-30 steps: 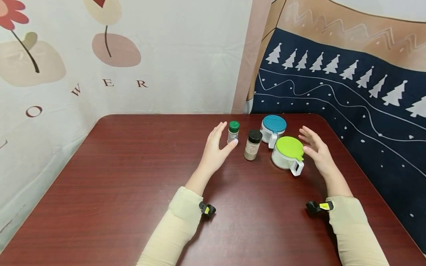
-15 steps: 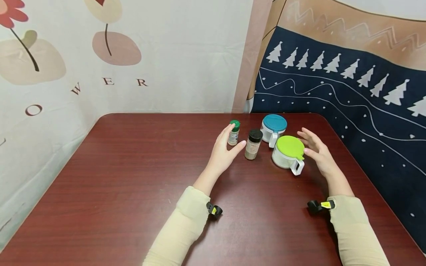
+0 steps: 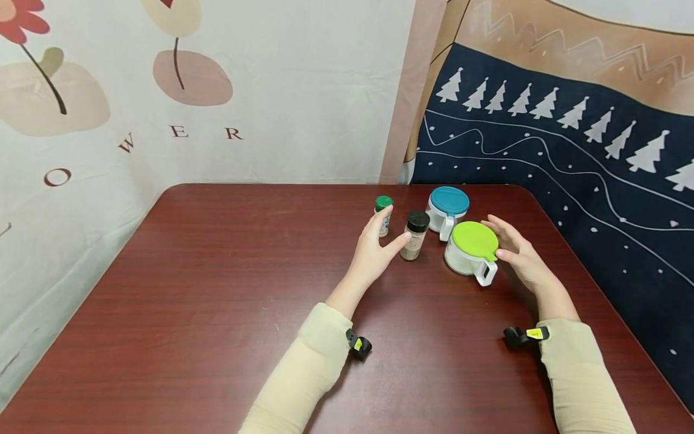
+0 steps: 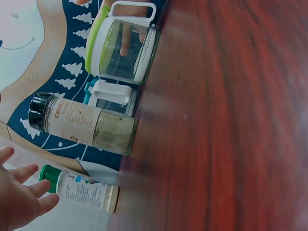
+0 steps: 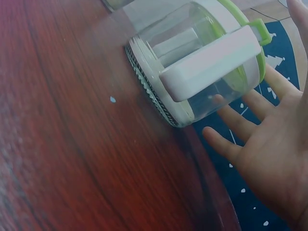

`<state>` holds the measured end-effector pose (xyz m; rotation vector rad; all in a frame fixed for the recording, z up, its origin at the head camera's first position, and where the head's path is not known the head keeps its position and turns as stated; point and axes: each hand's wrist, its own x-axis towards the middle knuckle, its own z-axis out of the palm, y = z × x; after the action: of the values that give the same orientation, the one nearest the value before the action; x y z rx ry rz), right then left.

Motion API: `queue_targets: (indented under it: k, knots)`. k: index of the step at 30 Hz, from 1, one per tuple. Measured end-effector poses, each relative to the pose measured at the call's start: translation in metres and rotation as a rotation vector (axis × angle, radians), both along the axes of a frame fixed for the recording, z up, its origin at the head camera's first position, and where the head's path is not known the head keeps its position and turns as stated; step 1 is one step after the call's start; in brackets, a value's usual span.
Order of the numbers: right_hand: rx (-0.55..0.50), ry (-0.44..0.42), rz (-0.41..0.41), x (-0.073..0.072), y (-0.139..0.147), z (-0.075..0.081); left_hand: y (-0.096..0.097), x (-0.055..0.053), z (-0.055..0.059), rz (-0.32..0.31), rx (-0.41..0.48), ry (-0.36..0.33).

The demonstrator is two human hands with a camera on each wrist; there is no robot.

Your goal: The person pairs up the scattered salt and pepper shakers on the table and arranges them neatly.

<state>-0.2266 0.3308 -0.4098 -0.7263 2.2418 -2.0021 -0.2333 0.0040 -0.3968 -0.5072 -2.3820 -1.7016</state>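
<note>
My left hand (image 3: 374, 254) is spread beside two spice bottles, its thumb near the black-capped bottle (image 3: 414, 244) and its fingers near the green-capped bottle (image 3: 384, 224). In the left wrist view the fingers overlap the green-capped bottle (image 4: 84, 190); whether they touch it I cannot tell. At the right, my right hand (image 3: 520, 253) stands with parted fingers beside the clear jar with a lime-green lid (image 3: 475, 241) and white handle. The right wrist view has the fingers reaching behind that jar (image 5: 192, 62); contact is unclear. Neither hand grips anything.
A jar with a blue lid (image 3: 449, 202) and white handle stands behind the green-lidded one. All stand upright on a dark red wooden table (image 3: 190, 301). Patterned cloths (image 3: 303, 90) hang behind the table and along its right side.
My left hand has moved right, toward the black-capped bottle, and now partly covers the green-capped one. My right hand has edged closer to the green-lidded jar. The bottles and jars stay put.
</note>
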Motion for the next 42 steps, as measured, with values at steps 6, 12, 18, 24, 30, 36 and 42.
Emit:
queue_targets:
  k: [6,12,18,24,30,36,42]
  knots:
    - [0.019,-0.041,0.015,0.001,0.003,-0.002,0.008,-0.001,-0.002,-0.008,0.035,-0.02]
    - [0.042,-0.09,0.023,0.0,0.004,-0.003,0.016,-0.004,-0.004,-0.021,0.053,-0.016]
    - [0.023,-0.1,0.065,-0.001,0.004,-0.006,0.023,-0.007,-0.006,-0.025,0.058,-0.047]
    - [-0.019,-0.094,0.097,-0.004,0.004,-0.012,0.028,-0.01,-0.008,-0.054,0.089,-0.083]
    - [-0.036,-0.104,0.093,-0.008,0.004,-0.015,0.032,-0.015,-0.009,-0.061,0.097,-0.083]
    - [-0.046,-0.094,0.102,-0.01,0.005,-0.015,0.034,-0.018,-0.011,-0.051,0.118,-0.11]
    - [-0.014,-0.115,0.1,-0.011,0.004,-0.014,0.034,-0.023,-0.014,-0.04,0.132,-0.13]
